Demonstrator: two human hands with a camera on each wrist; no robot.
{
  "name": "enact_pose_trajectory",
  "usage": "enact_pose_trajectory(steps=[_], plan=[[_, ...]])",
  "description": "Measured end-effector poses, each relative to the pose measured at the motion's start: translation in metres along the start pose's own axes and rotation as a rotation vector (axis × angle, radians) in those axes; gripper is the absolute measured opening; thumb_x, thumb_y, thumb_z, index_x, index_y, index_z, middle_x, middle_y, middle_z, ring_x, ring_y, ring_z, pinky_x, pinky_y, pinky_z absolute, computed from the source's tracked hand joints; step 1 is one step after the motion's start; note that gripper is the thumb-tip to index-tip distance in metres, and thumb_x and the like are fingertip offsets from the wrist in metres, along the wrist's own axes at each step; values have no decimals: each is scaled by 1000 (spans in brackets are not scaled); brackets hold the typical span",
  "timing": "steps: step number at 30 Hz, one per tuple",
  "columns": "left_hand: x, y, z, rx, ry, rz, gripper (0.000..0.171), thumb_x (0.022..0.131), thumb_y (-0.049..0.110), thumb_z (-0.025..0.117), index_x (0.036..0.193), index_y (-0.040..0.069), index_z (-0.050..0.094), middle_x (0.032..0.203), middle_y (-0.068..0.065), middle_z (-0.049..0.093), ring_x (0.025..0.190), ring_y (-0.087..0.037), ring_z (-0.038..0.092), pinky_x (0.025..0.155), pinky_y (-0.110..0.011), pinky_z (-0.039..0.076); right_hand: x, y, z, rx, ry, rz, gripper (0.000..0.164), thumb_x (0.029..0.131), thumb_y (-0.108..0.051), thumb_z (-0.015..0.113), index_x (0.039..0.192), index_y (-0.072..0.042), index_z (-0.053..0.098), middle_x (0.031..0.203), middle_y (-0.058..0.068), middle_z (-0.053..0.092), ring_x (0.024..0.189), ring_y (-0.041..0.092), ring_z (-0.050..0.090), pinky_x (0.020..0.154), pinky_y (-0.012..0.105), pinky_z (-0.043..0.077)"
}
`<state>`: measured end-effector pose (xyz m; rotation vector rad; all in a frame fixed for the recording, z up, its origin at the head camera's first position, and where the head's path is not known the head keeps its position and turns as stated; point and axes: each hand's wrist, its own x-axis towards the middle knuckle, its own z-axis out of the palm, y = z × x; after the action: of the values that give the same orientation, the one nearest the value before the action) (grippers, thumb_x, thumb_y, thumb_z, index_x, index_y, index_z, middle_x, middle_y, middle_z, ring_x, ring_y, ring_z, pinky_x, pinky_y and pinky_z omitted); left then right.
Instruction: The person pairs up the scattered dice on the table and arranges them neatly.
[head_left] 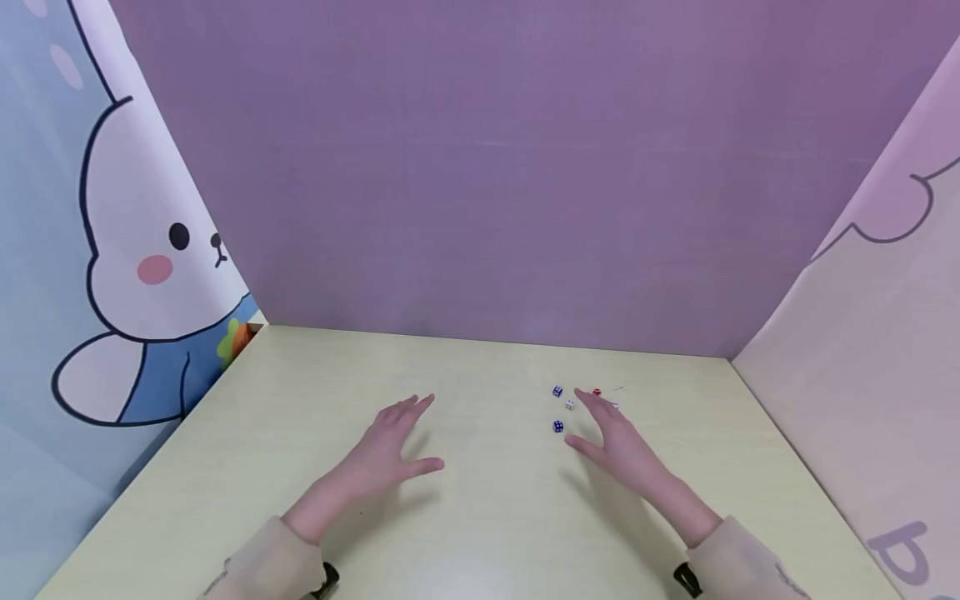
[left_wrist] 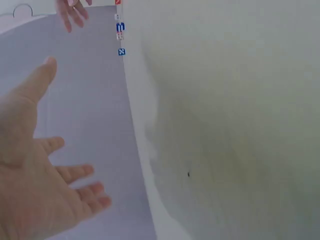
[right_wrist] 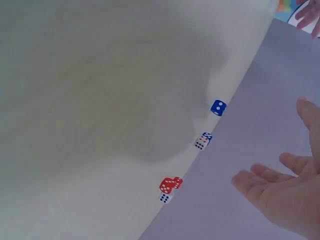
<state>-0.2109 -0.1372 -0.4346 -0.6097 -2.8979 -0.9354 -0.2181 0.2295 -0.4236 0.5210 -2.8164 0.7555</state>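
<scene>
Several small dice lie on the table's right half: a blue die (head_left: 558, 426) nearest me, another blue die (head_left: 557, 391) farther back, a white die (head_left: 570, 405) between them, and a red die (head_left: 597, 392) behind my right hand. The right wrist view shows two red dice (right_wrist: 166, 185) side by side with a second white die (right_wrist: 165, 198). My right hand (head_left: 621, 446) hovers beside the dice, fingers spread and holding nothing. Over the table's left half, my left hand (head_left: 382, 454) is held up with its thumb apart from straight fingers, also holding nothing.
The pale wooden table (head_left: 480, 533) ends at a purple backdrop (head_left: 495, 167). A printed panel with a cartoon animal (head_left: 165, 283) borders the left, and a pale pink panel (head_left: 885, 375) borders the right. A tiny dark speck (left_wrist: 188, 174) marks the tabletop near my left hand.
</scene>
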Motion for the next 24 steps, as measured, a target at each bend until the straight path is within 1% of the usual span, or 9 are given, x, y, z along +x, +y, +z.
enact_pose_trajectory(steps=[3,5,7,9,12,14,18,21,24], plan=[[10,-6,-1,-104,-44,16,91,77,48,74,150,24,24,152,-9,30,138,-35,24,104,-57,29,12,4,4,62,-35,0,73,84,-35,71,144,-9,37,136,19,49,123,42,47,97,55,39],[16,-10,-2,-152,-66,23,90,77,47,74,149,24,26,151,-6,32,137,-33,28,105,-55,30,19,8,7,100,-66,-5,73,83,-30,73,142,-6,39,130,20,54,117,40,52,94,52,43],[22,-15,-2,-206,-84,34,88,77,47,74,149,22,28,149,-7,36,134,-34,33,104,-54,31,27,11,10,160,-104,2,72,81,-25,75,141,-4,41,123,20,58,110,37,57,90,48,47],[28,-20,-2,-253,-106,39,87,78,47,73,148,23,29,146,-8,39,130,-33,39,102,-53,34,33,14,14,214,-139,21,72,79,-21,77,139,-2,43,118,20,60,107,34,59,88,43,49],[35,-28,-3,-310,-142,55,85,78,43,74,147,24,30,140,-10,47,122,-32,47,96,-49,39,40,18,19,253,-170,42,69,76,-16,79,135,1,46,109,19,63,99,31,62,82,37,52],[38,-33,-3,-321,-165,70,83,79,38,75,147,23,31,135,-10,51,116,-30,50,90,-43,42,45,20,23,256,-184,49,67,75,-12,79,133,2,49,104,16,64,95,29,63,78,32,52],[41,-40,-4,-332,-212,80,81,80,26,77,146,16,32,125,-11,57,106,-27,52,81,-34,43,51,23,31,222,-206,44,60,74,-6,78,128,3,53,98,12,64,88,24,64,70,25,51],[42,-44,-3,-348,-248,58,79,79,21,77,146,12,34,120,-10,59,101,-25,52,78,-31,44,53,25,33,196,-206,53,55,72,0,78,123,4,57,93,10,63,83,21,64,67,24,51],[44,-48,-1,-351,-272,57,77,80,20,77,144,9,36,114,-10,60,94,-22,53,76,-27,44,54,25,33,180,-200,102,47,71,2,78,115,2,62,89,6,63,80,17,62,67,25,51]])
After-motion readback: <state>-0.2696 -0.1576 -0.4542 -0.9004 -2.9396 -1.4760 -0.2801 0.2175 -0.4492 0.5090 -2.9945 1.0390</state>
